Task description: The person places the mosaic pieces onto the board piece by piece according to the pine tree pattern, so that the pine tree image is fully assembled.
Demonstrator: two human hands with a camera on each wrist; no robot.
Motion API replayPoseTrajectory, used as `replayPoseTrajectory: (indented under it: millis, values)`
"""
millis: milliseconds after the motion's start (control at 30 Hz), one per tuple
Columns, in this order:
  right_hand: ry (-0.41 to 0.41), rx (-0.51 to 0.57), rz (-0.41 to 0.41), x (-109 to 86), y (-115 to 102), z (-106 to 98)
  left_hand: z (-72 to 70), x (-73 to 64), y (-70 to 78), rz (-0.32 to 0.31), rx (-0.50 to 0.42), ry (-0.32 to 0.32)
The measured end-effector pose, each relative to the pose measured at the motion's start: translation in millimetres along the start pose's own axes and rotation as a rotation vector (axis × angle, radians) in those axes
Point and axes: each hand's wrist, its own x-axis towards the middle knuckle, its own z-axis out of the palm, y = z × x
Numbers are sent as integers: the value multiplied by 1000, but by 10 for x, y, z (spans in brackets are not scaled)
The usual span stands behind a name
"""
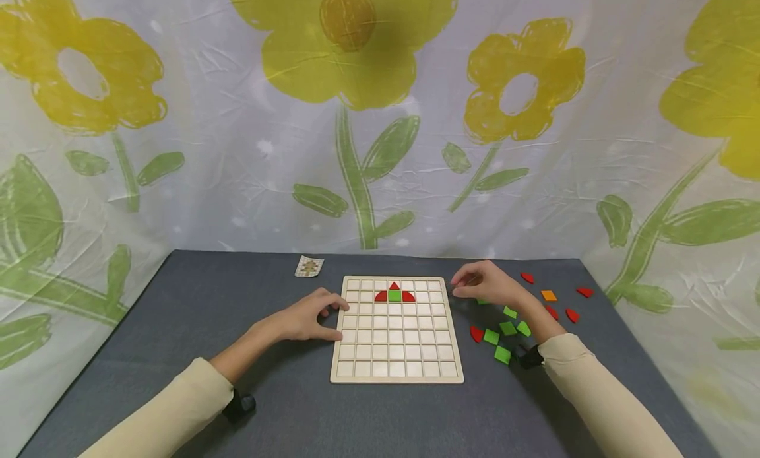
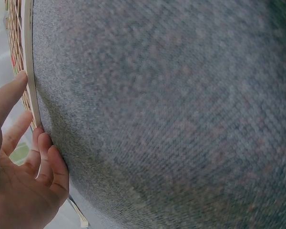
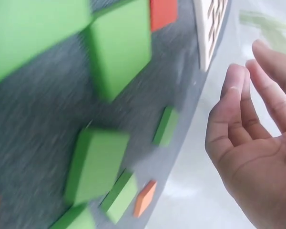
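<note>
A pale wooden grid board (image 1: pixel 397 381) lies flat on the dark cloth. Near its far side a red triangle (image 1: pixel 394 286) sits above a green square (image 1: pixel 394 295), flanked by two red rounded pieces (image 1: pixel 381 297). My left hand (image 1: pixel 305 317) touches the board's left edge, thumb and fingers spread; the left wrist view also shows those fingertips (image 2: pixel 22 76) at the rim. Just off the board's far right corner hovers my right hand (image 1: pixel 485 281), its fingers loosely bent. In the right wrist view no piece shows between that hand's fingers (image 3: pixel 234 81) and thumb.
Several loose green pieces (image 1: pixel 502 355) lie right of the board, partly under the right forearm. Beyond them are several red pieces (image 1: pixel 584 292) and an orange one (image 1: pixel 549 295). A small printed card (image 1: pixel 309 266) lies behind the left hand. A flowered curtain (image 1: pixel 249 181) hangs behind the table.
</note>
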Motion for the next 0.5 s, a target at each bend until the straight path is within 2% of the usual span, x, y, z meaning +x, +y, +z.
replayPoseTrajectory:
  millis: [233, 367, 500]
  values:
    - [-11, 8, 26, -183, 111, -141, 10, -3, -4, 8, -5, 1]
    - [4, -1, 51, -305, 168, -226, 9, -3, -5, -7, -7, 0]
    - [23, -20, 71, -433, 231, -303, 7, -3, -3, 3, -9, -1]
